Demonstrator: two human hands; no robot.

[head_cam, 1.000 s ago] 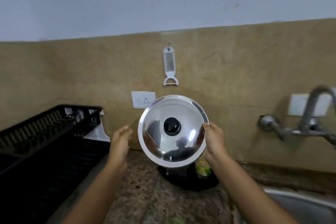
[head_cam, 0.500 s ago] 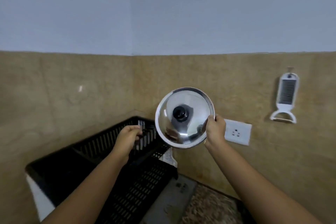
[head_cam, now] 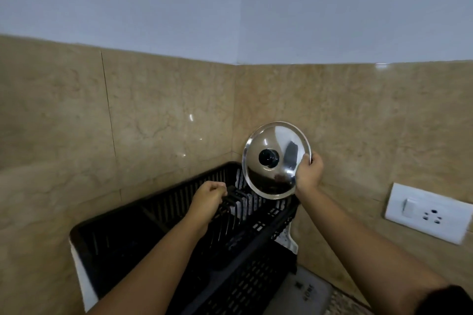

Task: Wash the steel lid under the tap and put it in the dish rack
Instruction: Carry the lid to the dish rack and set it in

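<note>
The round steel lid (head_cam: 277, 161) with a black knob stands on edge in the air above the back right end of the black plastic dish rack (head_cam: 128, 238). My right hand (head_cam: 308, 172) grips the lid's right rim. My left hand (head_cam: 208, 198) is over the middle of the rack with its fingers curled on a black divider rib. The lid's lower edge hangs just above the rack's far corner, apart from it as far as I can tell.
The rack sits in the corner of two beige tiled walls. A white switch and socket plate (head_cam: 427, 212) is on the right wall. A white tray (head_cam: 289, 238) shows under the rack's right side, and a grey mat (head_cam: 302, 291) lies below.
The view has swung further left. My right hand has carried the lid from beside the rack to above its back right end. My left hand has come down onto the rack's ribs.
</note>
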